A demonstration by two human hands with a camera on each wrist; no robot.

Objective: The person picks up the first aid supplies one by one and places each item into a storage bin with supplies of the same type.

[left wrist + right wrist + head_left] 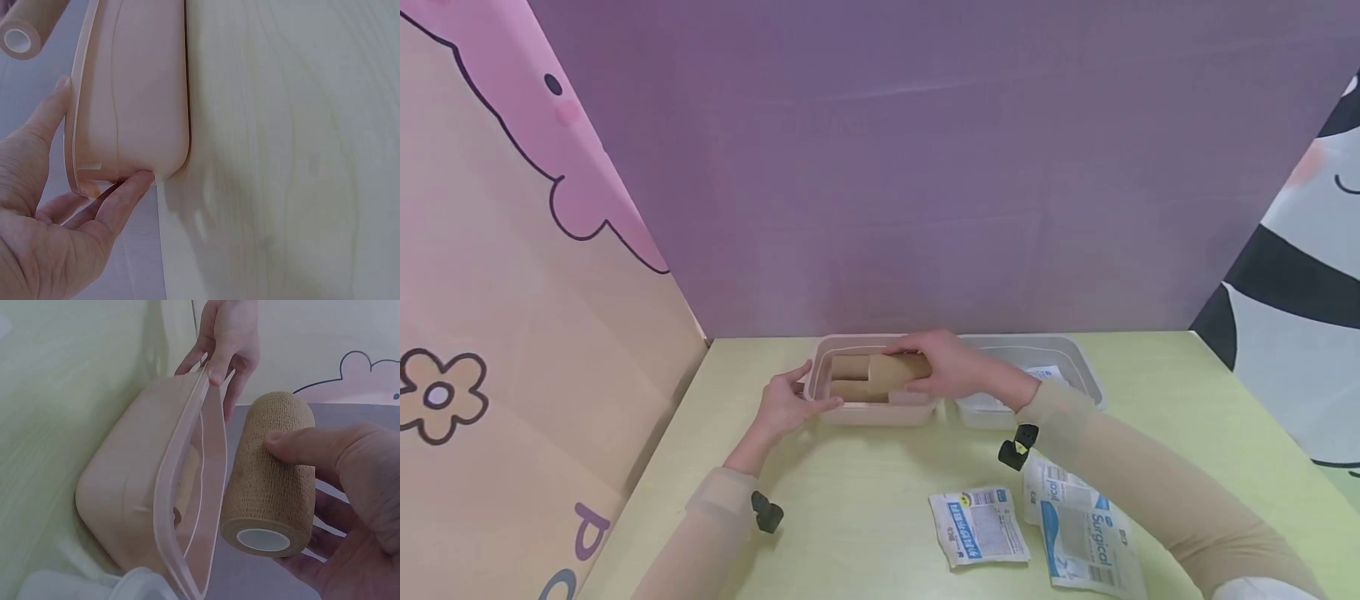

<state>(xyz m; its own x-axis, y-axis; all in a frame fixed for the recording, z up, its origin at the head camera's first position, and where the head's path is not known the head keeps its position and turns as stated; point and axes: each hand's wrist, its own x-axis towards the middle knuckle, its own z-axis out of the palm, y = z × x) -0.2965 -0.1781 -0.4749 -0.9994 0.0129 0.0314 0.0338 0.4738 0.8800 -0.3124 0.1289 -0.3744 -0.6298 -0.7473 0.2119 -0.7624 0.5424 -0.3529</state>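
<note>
My right hand holds a tan cohesive bandage roll with a white core, thumb on one side and fingers on the other. The roll is above the open top of a pale pink plastic bin. Inside that bin lie more tan bandage rolls, partly covered by the held one in the head view. At the bin's left end, my left hand grips it, its thumb at the rim and its fingers curled round the corner, as the left wrist view shows.
Beside the pink bin stands a whitish bin with white packets in it. Nearer on the table lie a blue-and-white packet and several overlapping packets, partly under the right forearm. A purple panel rises behind the bins.
</note>
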